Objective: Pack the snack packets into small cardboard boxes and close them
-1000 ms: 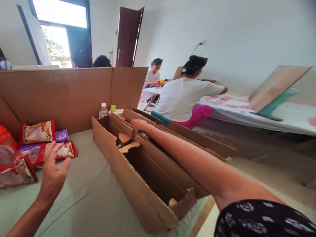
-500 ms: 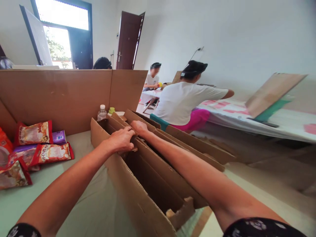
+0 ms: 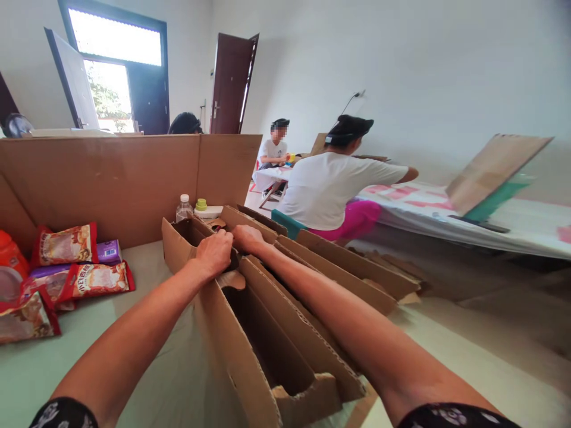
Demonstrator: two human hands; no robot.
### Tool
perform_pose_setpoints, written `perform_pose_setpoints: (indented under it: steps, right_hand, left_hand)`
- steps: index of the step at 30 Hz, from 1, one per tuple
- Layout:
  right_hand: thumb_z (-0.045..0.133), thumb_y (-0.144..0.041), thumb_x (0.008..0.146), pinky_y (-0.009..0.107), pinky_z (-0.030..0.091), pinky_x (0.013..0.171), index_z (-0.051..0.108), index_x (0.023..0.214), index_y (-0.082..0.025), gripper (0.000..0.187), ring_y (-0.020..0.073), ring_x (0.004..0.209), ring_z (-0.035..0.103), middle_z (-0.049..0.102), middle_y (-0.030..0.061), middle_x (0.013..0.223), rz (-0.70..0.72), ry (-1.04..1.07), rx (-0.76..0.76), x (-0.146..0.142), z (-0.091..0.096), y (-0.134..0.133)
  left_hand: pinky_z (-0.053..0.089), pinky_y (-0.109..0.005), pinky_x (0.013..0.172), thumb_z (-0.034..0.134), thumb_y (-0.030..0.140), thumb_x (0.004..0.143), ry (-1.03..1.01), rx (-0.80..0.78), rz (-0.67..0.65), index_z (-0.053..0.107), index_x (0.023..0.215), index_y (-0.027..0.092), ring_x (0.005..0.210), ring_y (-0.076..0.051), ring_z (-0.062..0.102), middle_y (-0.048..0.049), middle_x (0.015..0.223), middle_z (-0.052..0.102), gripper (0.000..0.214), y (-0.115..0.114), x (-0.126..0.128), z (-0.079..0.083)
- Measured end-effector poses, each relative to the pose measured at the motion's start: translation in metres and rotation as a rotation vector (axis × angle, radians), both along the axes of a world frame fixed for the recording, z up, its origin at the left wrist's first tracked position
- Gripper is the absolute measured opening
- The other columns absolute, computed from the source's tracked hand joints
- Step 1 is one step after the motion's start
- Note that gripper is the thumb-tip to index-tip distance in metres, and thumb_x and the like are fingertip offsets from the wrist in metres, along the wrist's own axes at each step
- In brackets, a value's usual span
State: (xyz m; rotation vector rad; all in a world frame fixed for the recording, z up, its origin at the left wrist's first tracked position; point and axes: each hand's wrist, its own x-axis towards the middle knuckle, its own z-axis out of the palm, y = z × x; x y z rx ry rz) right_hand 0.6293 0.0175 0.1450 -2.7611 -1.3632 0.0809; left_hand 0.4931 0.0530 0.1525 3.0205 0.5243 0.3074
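Long, narrow, open-topped cardboard boxes stand side by side in front of me. My left hand (image 3: 215,252) is closed over the upper edge of the nearest cardboard box (image 3: 241,339), about midway along it. Just beyond, my right hand (image 3: 248,239) is curled over an inner cardboard edge, its fingertips mostly hidden. The knuckles of both hands are almost touching. Below my left hand a torn cardboard flap (image 3: 232,279) bends into the box. A second cardboard box (image 3: 330,267) lies to the right, under my right forearm.
Red snack packets (image 3: 100,278) and a purple pack (image 3: 108,251) lie on the pale cloth (image 3: 151,327) at left. A clear bottle (image 3: 184,208) and a green-capped container (image 3: 203,205) stand behind the boxes. A tall cardboard panel (image 3: 111,184) rises behind; a seated person (image 3: 330,181) works at right.
My hands have drawn closer together, the left one turning more into a fist. The nearest box's front end has shifted left, and the torn flap shows more below my left hand.
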Motion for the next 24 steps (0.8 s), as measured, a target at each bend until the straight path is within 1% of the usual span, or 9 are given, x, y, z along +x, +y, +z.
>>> perform_pose_setpoints:
  steps: [2,5,10,13,15,17,20,22,24]
  right_hand:
    - [0.063,-0.038,0.097,0.042,0.057,0.089,0.063,0.122,-0.017,0.033,0.0213,0.104,0.066,0.065,0.0090,0.122,-0.022,0.019,0.050,0.000,0.004,-0.001]
    - [0.061,-0.037,0.098,0.038,0.057,0.085,0.069,0.112,-0.015,0.027,0.0200,0.097,0.069,0.071,0.0072,0.111,-0.061,0.021,0.167,0.002,0.019,-0.003]
    - [0.056,-0.025,0.092,0.026,0.048,0.074,0.081,0.097,-0.016,0.027,0.0221,0.093,0.071,0.079,0.0082,0.095,-0.106,-0.077,0.461,0.002,0.064,-0.015]
    - [0.057,-0.023,0.089,0.026,0.046,0.071,0.082,0.095,-0.013,0.027,0.0209,0.089,0.071,0.079,0.0096,0.094,-0.084,-0.122,0.647,-0.010,0.093,-0.035]
    - [0.056,-0.021,0.089,0.027,0.046,0.071,0.081,0.098,-0.009,0.028,0.0204,0.087,0.070,0.079,0.0124,0.096,-0.063,-0.124,0.756,-0.021,0.108,-0.049]
    - [0.057,-0.022,0.090,0.029,0.047,0.070,0.079,0.104,-0.008,0.030,0.0194,0.083,0.069,0.078,0.0141,0.097,-0.042,-0.097,0.883,-0.033,0.119,-0.062]
    - [0.068,-0.026,0.083,0.030,0.045,0.064,0.082,0.095,-0.016,0.021,0.0166,0.068,0.064,0.076,0.0070,0.078,0.037,0.023,1.097,-0.056,0.127,-0.069]
    - [0.072,-0.025,0.077,0.029,0.043,0.059,0.081,0.080,-0.019,0.011,0.0153,0.060,0.060,0.071,0.0025,0.064,0.160,0.157,1.111,-0.079,0.125,-0.064]
    - [0.071,-0.023,0.076,0.029,0.043,0.058,0.079,0.073,-0.019,0.010,0.0152,0.059,0.060,0.070,0.0017,0.063,0.353,0.260,1.010,-0.108,0.116,-0.053]
  left_hand:
    - [0.057,-0.046,0.092,0.063,0.033,0.098,0.015,-0.009,0.031,0.063,0.122,0.016,0.107,-0.024,0.067,-0.0096,0.123,0.066,0.030,0.002,0.003,-0.002]
    - [0.058,-0.046,0.091,0.064,0.034,0.097,0.024,-0.037,0.039,0.063,0.123,0.017,0.107,-0.024,0.067,-0.0097,0.124,0.065,0.031,0.004,0.008,-0.005]
    - [0.058,-0.046,0.091,0.065,0.034,0.097,-0.035,-0.136,0.000,0.063,0.122,0.017,0.108,-0.024,0.067,-0.0093,0.124,0.066,0.031,0.009,0.013,-0.006]
    - [0.056,-0.045,0.093,0.067,0.021,0.094,-0.159,-0.240,-0.019,0.066,0.117,0.017,0.109,-0.025,0.067,-0.0094,0.125,0.066,0.024,0.010,0.002,-0.002]
    - [0.053,-0.042,0.097,0.065,0.008,0.088,-0.302,-0.325,-0.003,0.068,0.115,0.018,0.114,-0.026,0.065,-0.0101,0.130,0.063,0.029,0.010,-0.013,0.004]
    - [0.050,-0.038,0.099,0.061,0.003,0.084,-0.478,-0.421,0.051,0.068,0.114,0.020,0.118,-0.025,0.063,-0.0103,0.133,0.062,0.036,0.011,-0.035,0.011]
    - [0.052,-0.032,0.091,0.059,0.007,0.083,-0.738,-0.607,0.177,0.069,0.111,0.018,0.105,-0.021,0.065,-0.0090,0.117,0.068,0.031,0.012,-0.079,0.014]
    - [0.054,-0.028,0.076,0.062,0.016,0.083,-0.876,-0.776,0.252,0.068,0.108,0.016,0.087,-0.018,0.067,-0.0074,0.105,0.071,0.027,0.008,-0.117,0.009]
    - [0.051,-0.025,0.060,0.064,0.028,0.081,-0.982,-0.973,0.307,0.066,0.107,0.014,0.072,-0.015,0.067,-0.0074,0.099,0.071,0.029,0.000,-0.157,-0.004]
